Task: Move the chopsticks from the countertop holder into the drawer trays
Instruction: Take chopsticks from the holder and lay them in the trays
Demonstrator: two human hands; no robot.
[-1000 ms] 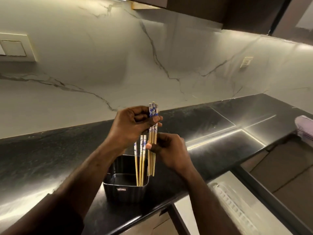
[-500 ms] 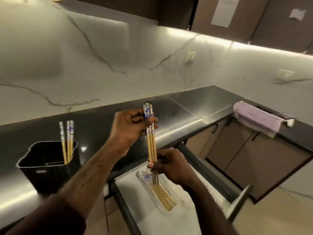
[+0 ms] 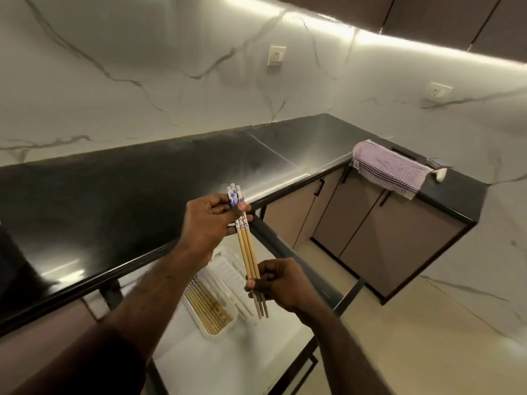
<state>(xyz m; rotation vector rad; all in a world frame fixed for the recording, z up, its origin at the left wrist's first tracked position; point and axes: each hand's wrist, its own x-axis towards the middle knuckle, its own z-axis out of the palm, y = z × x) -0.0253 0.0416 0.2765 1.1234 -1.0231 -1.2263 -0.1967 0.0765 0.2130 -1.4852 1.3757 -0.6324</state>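
A small bundle of wooden chopsticks (image 3: pixel 248 252) with blue-and-white patterned tops is held nearly upright above the open drawer. My left hand (image 3: pixel 209 223) grips the patterned upper ends. My right hand (image 3: pixel 281 283) pinches the bundle near its thin lower tips. Below them, a white tray (image 3: pixel 225 327) in the drawer holds several chopsticks lying flat. A second white tray (image 3: pixel 228 270) lies beside it, partly hidden behind my hands. The countertop holder is out of view, apart from a dark shape at the left edge.
The black countertop (image 3: pixel 142 189) runs along the marble wall and turns a corner at the right. A checked cloth (image 3: pixel 390 169) hangs over that right counter edge above brown cabinet doors (image 3: pixel 399 243). The drawer's dark frame (image 3: pixel 302 269) borders the white liner.
The view has swung right, away from the black holder, which has left the frame. Both hands have carried the bundle from above the holder to above the open drawer's trays.
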